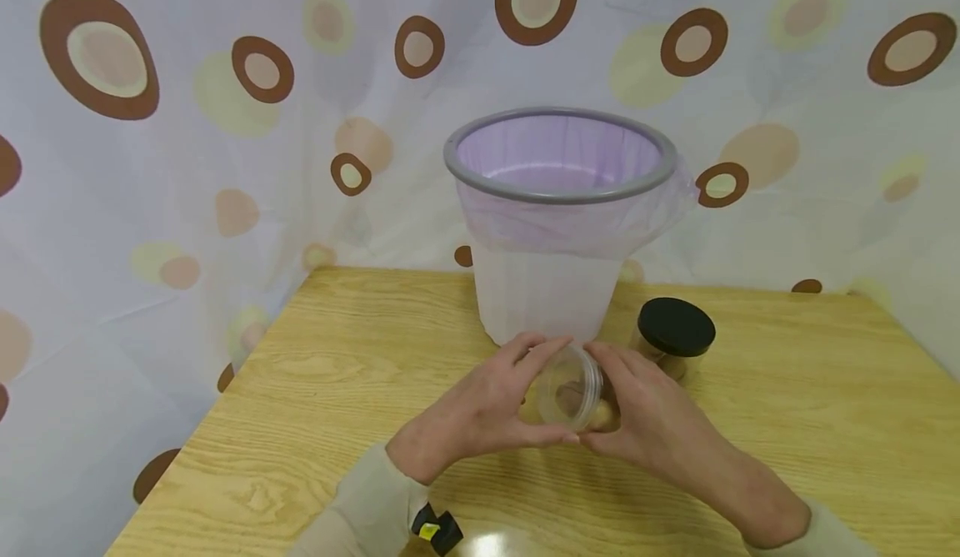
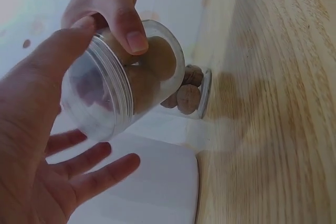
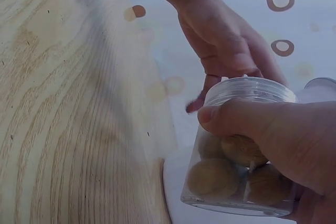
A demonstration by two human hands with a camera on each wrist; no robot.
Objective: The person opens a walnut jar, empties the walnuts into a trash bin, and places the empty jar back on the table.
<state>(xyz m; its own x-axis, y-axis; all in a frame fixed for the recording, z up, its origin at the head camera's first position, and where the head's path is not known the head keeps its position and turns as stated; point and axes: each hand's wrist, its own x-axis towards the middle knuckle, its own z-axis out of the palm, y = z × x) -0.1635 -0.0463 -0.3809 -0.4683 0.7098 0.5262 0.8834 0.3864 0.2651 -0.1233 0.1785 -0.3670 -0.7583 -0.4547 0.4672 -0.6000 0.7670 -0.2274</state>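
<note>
My right hand (image 1: 660, 407) grips a clear plastic jar (image 3: 239, 182) round its side, with the thumb pressed along the wall below the threaded neck. Several round brown walnuts (image 3: 212, 178) show through its wall. The jar lies tilted over the table, its mouth turned toward my left hand (image 1: 487, 403). Around that mouth, the left thumb and fingers are spread wide. The left thumb tip is right at the rim in the left wrist view, while the lower fingers (image 2: 107, 177) extend loosely beneath it. Behind the right hand stands a second jar with a black lid (image 1: 677, 326), holding walnuts (image 2: 188, 98).
A white bin (image 1: 543, 290) with a grey rim ring (image 1: 560, 198) and a thin purplish liner stands upright behind the hands. The wooden table (image 1: 315, 424) reaches back to a white curtain (image 1: 277, 165) with brown and yellow ovals.
</note>
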